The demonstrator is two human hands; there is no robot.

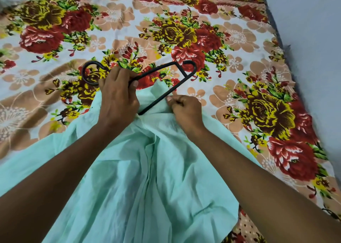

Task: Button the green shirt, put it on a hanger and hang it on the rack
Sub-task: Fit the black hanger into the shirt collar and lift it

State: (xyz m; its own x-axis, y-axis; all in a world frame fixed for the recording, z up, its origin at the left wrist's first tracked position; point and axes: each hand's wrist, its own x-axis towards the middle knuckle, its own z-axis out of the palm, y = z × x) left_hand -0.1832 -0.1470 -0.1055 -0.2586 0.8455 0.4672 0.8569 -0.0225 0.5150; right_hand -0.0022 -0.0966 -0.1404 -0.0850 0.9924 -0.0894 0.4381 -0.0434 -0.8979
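The green shirt (147,169) lies spread on the bed, its pale mint cloth running from the near edge of the view up to the middle, where its upper end is bunched under our two hands. We cannot make out buttons or a closed placket among the folds, so we cannot say from here whether the buttoning is finished. We judge that we are at the second step, getting the shirt onto the hanger (166,80).

The hanger is black and thin, with its hook curling out to the left above the floral bedsheet (239,39). Its near corner disappears into the cloth between our hands, while the far shoulder end sticks out clear of the shirt toward the right.

Our left hand (118,97) has its grip curled round the hanger near the base of the hook, thumb laid along the bar, and holds it tilted over the shirt. Our right hand (184,109) has its grip closed tight, fingers and thumb pinching a fold of the shirt's upper edge just beside the hanger's lower bar, touching or nearly touching it.

The next move, as we see it, calls for the right hand to draw the cloth open and over while the left feeds the exposed arm of the hanger into the shoulder. Then the other shoulder wants the same, with the hook kept free. No rack shows in this view.
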